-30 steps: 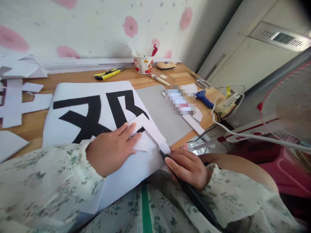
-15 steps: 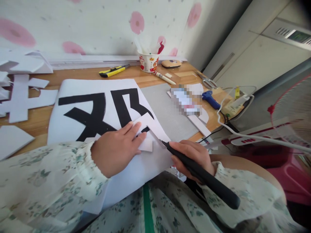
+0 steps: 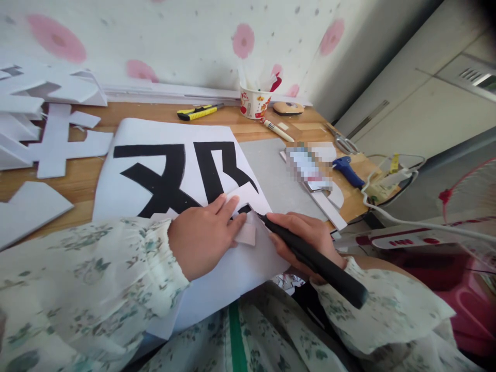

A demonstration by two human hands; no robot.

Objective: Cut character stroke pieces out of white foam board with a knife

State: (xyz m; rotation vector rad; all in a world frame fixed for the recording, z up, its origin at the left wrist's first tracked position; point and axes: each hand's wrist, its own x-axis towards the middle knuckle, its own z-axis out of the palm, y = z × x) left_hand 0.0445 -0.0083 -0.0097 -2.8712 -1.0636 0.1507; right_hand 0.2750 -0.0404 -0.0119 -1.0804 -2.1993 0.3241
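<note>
A large white sheet (image 3: 163, 139) printed with a bold black character lies on the wooden table, its near edge hanging over onto my lap. My left hand (image 3: 203, 235) lies flat on it, fingers stretched out, pressing down a cut white strip beside the black stroke. My right hand (image 3: 304, 237) is closed round a long black cutting tool (image 3: 313, 256). The tool's tip touches the sheet right next to my left fingertips, and its handle slants back towards my right sleeve.
White cut-out pieces (image 3: 58, 144) lie at the left. A yellow utility knife (image 3: 197, 111), a paper cup (image 3: 253, 103) of tools, a pen (image 3: 277, 130), scissors (image 3: 341, 142), a blue glue gun (image 3: 349, 170) and a grey mat (image 3: 277, 175) sit further back. A fan (image 3: 468, 196) stands right.
The cutting tool's tip has travelled up the sheet, away from me, along the white strip towards the black stroke. My right hand followed it. My left hand stays pressed in place.
</note>
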